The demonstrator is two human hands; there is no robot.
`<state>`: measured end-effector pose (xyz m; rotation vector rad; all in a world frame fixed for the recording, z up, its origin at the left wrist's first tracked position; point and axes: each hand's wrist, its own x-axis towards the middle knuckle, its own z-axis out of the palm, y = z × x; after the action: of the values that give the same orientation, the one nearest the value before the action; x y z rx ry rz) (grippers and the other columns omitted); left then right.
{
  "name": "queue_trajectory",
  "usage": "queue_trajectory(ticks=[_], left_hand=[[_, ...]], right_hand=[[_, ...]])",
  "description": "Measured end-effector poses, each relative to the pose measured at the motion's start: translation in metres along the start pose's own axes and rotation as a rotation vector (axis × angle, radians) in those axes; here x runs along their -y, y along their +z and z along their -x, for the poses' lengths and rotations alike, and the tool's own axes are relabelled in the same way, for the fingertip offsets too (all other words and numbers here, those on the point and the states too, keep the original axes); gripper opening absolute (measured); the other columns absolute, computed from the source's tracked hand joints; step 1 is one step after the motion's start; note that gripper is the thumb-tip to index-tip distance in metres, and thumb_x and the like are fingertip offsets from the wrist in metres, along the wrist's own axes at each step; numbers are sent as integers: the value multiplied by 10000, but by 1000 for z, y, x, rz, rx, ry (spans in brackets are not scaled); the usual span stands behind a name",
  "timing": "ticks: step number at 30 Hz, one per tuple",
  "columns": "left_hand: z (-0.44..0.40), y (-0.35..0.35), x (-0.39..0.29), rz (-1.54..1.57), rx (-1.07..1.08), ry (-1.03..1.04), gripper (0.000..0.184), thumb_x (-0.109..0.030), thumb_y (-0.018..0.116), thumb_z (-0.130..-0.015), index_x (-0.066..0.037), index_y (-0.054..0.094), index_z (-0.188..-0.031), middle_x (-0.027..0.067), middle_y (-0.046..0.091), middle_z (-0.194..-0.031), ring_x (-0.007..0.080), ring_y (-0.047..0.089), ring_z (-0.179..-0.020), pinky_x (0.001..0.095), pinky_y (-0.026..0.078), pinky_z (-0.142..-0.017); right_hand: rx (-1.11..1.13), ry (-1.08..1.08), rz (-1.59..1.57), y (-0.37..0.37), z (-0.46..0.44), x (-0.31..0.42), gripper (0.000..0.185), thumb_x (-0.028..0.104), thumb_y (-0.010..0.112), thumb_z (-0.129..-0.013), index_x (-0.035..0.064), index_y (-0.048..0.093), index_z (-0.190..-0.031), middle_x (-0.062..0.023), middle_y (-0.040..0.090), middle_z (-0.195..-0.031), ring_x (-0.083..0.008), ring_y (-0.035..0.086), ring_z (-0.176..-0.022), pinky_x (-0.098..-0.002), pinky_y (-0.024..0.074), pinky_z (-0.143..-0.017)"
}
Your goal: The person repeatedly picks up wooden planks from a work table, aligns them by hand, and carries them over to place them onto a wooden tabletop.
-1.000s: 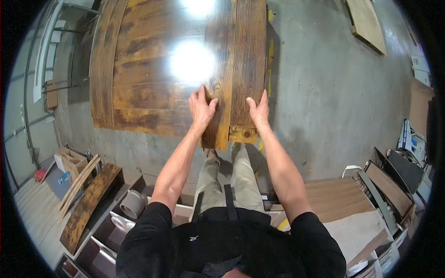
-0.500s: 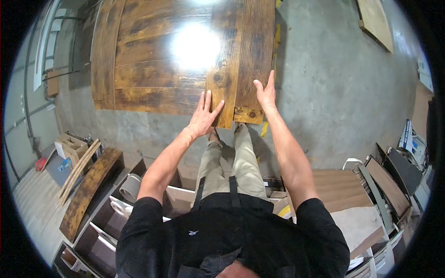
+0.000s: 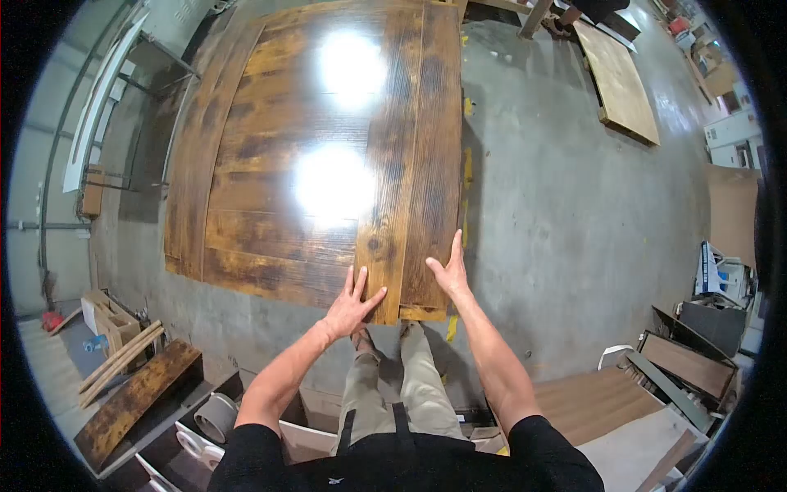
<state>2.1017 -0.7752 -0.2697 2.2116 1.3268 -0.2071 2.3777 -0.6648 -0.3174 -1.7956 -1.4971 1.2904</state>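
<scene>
We are looking down on a broad wooden panel [image 3: 283,221] that is lying in front of the person's legs, its near end reaching out above the feet. It is showing a warm brown, amber in places and almost black in others, and two patches of white glare [image 3: 334,182] are washing out the grain in its middle. Narrow boards are running across it side by side; on its right, an inner lengthwise plank [image 3: 385,213] and an outer lengthwise plank [image 3: 434,156] are bordering them, both straight and deeply grained. The inner one is jutting a little farther toward the person, beside a lighter end strip [image 3: 423,313].

The left hand [image 3: 348,310] is resting on the near end, well open with fingers and thumb spreading apart, grasping nothing that we are seeing. The right hand [image 3: 452,277] is touching the right edge, its thumb lying on the outer plank and well parted from the fingers, which are pointing along that edge; we cannot tell whether any are curling beneath.

Smooth grey concrete floor [image 3: 566,230] is spreading around, with yellow marks [image 3: 468,168] breaking off along the right edge. The panel is hiding whatever is supporting it and part of the feet, while the top of the view is cutting off some of its far end.
</scene>
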Motion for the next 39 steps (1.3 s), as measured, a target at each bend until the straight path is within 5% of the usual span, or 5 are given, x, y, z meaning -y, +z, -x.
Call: queue_trajectory(ticks=[11, 20, 33, 39], left_hand=[[-3, -3, 3, 3, 11, -24, 1079, -252, 888, -655, -282, 273, -1541, 333, 21, -1573, 607, 78, -1413, 587, 370, -1102], [-1, -22, -4, -71, 10, -28, 1030, -213, 839, -666, -263, 295, -1539, 341, 137, -1560, 619, 167, -1390, 535, 357, -1127], [5, -19, -4, -87, -13, -28, 1121, -263, 879, -625, -311, 246, -1548, 323, 99, -1575, 611, 156, -1397, 524, 469, -1037], [1, -1, 7, -61, -67, -20, 982, -141, 775, -706, -310, 284, -1540, 334, 126, -1569, 627, 177, -1386, 507, 487, -1021]], right_hand=[[-149, -57, 30, 7, -28, 4, 881, 163, 706, -839, 169, 210, -1567, -186, 111, -1622, -347, 168, -1491, -421, 224, -1197], [-72, -19, 54, -3, -30, 7, 858, 142, 693, -840, 149, 225, -1559, -173, 260, -1578, -338, 265, -1457, -411, 259, -1188], [-99, 18, -23, 1, -42, 17, 808, 122, 653, -883, 122, 212, -1560, -163, 232, -1597, -312, 232, -1475, -396, 231, -1202], [-99, -117, -66, 6, -57, -6, 800, 135, 634, -883, 118, 210, -1561, -214, 250, -1580, -362, 237, -1467, -433, 232, -1196]])
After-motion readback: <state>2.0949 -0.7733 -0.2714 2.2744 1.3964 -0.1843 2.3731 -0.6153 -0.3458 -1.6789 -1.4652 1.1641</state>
